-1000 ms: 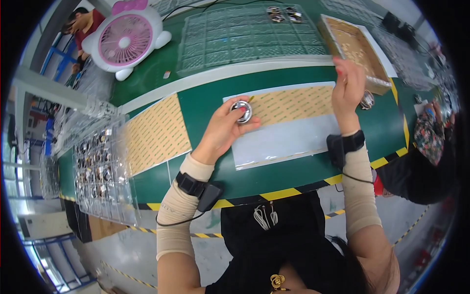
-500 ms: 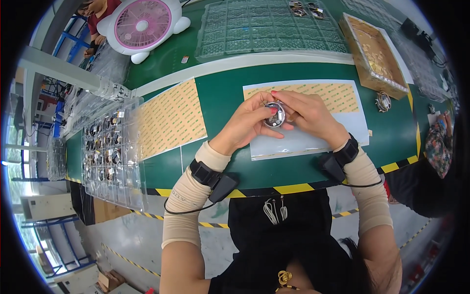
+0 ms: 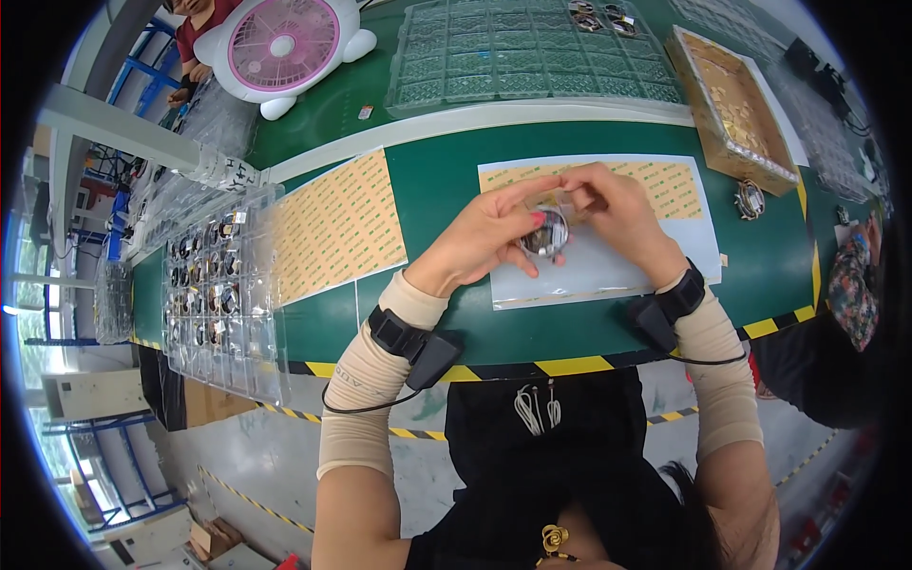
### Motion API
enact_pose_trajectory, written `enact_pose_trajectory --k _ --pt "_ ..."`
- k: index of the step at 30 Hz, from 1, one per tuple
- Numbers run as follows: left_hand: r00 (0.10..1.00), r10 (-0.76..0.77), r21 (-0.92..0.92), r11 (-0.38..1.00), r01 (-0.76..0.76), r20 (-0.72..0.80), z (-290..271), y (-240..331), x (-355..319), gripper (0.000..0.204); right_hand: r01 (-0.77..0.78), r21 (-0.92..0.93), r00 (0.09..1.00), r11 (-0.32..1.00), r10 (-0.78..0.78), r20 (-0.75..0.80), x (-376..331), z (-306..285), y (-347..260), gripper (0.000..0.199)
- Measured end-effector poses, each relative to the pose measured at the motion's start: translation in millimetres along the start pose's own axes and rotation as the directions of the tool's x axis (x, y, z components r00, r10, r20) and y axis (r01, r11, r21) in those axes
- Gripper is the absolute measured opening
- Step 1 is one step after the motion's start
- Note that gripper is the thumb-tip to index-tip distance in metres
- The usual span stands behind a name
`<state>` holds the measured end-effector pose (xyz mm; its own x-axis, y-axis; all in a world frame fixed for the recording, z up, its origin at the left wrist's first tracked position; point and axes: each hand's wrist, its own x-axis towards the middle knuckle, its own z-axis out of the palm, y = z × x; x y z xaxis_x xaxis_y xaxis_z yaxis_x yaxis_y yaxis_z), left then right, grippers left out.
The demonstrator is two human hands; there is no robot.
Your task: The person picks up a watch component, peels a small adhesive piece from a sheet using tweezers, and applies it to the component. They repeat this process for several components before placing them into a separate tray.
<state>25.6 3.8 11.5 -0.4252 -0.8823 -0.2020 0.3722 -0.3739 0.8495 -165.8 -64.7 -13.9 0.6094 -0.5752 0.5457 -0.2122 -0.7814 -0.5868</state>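
A round electronic part (image 3: pixel 545 237) with a silvery rim and a dark inside is gripped in my left hand (image 3: pixel 480 233), its thumb over the near face and other fingers beneath. Just right of it, my right hand (image 3: pixel 622 217) has its fingers curled into a pinch beside the left index fingertip. Whatever lies in that pinch is too small to make out. Both hands are above a white sheet (image 3: pixel 608 261) whose far part is a tan, green-printed adhesive backing (image 3: pixel 670 190).
Another tan printed sheet (image 3: pixel 342 228) lies left, beside a clear compartment tray (image 3: pixel 252 332) holding several round parts. One loose round part (image 3: pixel 749 199) sits right, near a cardboard box (image 3: pixel 698 90) of tan scraps. Behind are more clear trays (image 3: pixel 532 62) and a pink-and-white fan (image 3: pixel 283 46).
The round part has shifted slightly right and tilted in my left hand. My right hand has drawn away from its face, its fingers now more bent and closed near the left index fingertip.
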Motion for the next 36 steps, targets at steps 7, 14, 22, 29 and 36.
enact_pose_trajectory --k 7,14,22,29,36 --pt "1.0 -0.028 -0.112 0.993 0.026 -0.015 -12 -5 0 0.041 -0.05 0.064 0.993 0.997 0.043 0.109 7 -6 -21 0.036" --pt "1.0 -0.03 -0.085 0.996 0.031 0.003 -8 -4 0 0.041 0.177 -0.027 0.983 0.984 -0.176 0.045 4 2 -18 0.035" --pt "0.992 -0.12 -0.108 0.987 0.116 -0.034 -14 3 -1 0.036 0.216 -0.216 0.973 0.952 -0.229 -0.037 3 2 -14 0.026" --pt "0.978 -0.2 -0.027 0.98 0.198 -0.055 -16 -1 1 0.033 0.27 -0.212 0.957 0.939 -0.286 -0.049 5 -8 -15 0.022" --pt "0.965 -0.096 -0.086 0.993 0.077 -0.243 -12 -4 6 0.031 0.21 -0.204 0.972 0.956 -0.227 -0.064 5 -6 -19 0.022"
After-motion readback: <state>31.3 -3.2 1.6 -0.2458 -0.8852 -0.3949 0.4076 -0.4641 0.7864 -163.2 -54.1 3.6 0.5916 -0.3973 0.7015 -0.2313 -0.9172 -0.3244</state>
